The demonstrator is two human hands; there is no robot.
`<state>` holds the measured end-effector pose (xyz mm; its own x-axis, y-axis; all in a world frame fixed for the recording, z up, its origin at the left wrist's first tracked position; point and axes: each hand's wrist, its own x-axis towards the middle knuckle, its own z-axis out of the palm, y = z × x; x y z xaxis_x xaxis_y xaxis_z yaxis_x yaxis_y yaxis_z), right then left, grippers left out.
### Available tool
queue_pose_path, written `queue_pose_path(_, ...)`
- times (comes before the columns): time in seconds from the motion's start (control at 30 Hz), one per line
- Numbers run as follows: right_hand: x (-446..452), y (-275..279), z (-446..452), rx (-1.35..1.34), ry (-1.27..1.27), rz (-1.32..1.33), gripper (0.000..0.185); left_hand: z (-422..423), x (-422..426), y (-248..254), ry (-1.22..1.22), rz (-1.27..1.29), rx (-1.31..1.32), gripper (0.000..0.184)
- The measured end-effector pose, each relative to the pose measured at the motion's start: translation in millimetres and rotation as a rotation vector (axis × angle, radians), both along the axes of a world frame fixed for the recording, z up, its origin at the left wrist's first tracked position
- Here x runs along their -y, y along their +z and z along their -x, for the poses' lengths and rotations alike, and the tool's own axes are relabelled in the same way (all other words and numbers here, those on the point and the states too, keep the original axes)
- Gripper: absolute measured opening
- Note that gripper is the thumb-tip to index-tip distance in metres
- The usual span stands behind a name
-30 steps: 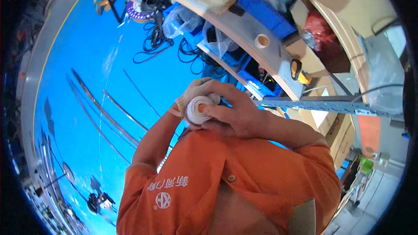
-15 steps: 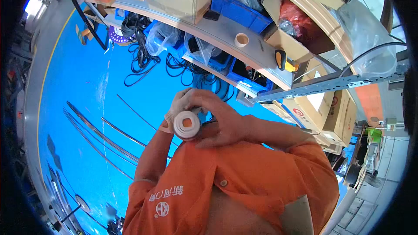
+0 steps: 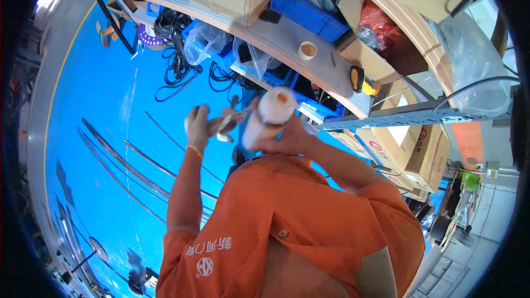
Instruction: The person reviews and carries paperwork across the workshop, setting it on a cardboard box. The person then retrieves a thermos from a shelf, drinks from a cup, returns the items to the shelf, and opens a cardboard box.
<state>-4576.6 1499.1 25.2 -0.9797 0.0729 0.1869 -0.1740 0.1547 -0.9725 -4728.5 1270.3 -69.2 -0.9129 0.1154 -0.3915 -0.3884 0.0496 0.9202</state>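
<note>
My right hand (image 3: 288,139) is closed round a white roll (image 3: 274,111), whose ringed end with an orange-brown centre faces up toward me. The roll is blurred by motion. To its left, my left hand (image 3: 197,127) has its fingers curled, with a yellow band at the wrist. Pale, thin material (image 3: 236,117) stretches from the left fingers toward the roll. Blur hides what kind of material it is and exactly how the fingers hold it. Both hands are in front of my orange shirt (image 3: 326,215), above the floor.
A shelf (image 3: 331,66) ahead bears a tape ring (image 3: 307,51), a yellow-black tool (image 3: 363,80) and a blue bin (image 3: 309,8). Black coils (image 3: 175,49) hang on the left. Long dark strips (image 3: 124,168) lie on the blue floor. Cartons (image 3: 400,143) stand at right.
My hands have come apart. The right hand and the roll have moved up and to the right; my left hand has shifted left, with pale material between them.
</note>
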Motion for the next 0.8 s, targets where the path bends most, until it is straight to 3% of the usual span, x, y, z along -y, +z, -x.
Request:
queue_pose_path(0.03, -20.7, -2.0, 1.7, 0.024, -0.040, 0.019, 0.088, -3.4, 22.8, -6.3, 0.031, -0.013, 0.061, 0.028)
queue_pose_path(0.07, -31.1, 35.4, 4.6, 0.032, -0.054, 0.152, 0.089, -10.8, 45.2, -1.8, 0.059, -0.026, 0.122, 0.029)
queue_pose_path(0.13, -84.8, 3.2, -1.1, 0.146, -0.274, -0.149, 0.084, -23.7, 93.6, -37.8, 0.157, 0.079, 0.201, 0.032)
queue_pose_path(0.23, -137.6, 11.8, 2.6, 0.398, -0.456, -0.510, 0.074, -69.3, 165.7, -113.7, 0.213, 0.286, 0.198, 0.033)
queue_pose_path(0.3, -171.5, -8.8, 6.4, 0.448, -0.515, -0.655, 0.074, -104.2, 169.6, -75.8, 0.172, 0.481, 0.400, 0.038)
queue_pose_path(0.4, -219.1, -34.6, 10.5, 0.541, -0.495, -0.770, 0.074, -151.2, 194.2, -87.7, 0.133, 0.622, 0.472, 0.043)
queue_pose_path(0.57, -238.3, -18.3, 29.3, 0.781, -0.381, -0.929, 0.076, -169.0, 200.1, -90.5, 0.065, 0.690, 0.390, 0.043)
queue_pose_path(0.63, -240.9, -11.6, 34.4, 0.795, -0.341, -0.942, 0.075, -157.5, 186.9, -71.1, 0.028, 0.687, 0.338, 0.043)
queue_pose_path(0.73, -241.8, -4.4, 41.6, 0.827, -0.245, -0.957, 0.074, -146.8, 192.4, -105.3, 0.081, 0.596, 0.278, 0.042)
queue_pose_path(0.8, -240.3, -2.9, 45.3, 0.835, -0.238, -0.985, 0.073, -139.8, 183.5, -102.7, 0.092, 0.580, 0.262, 0.041)
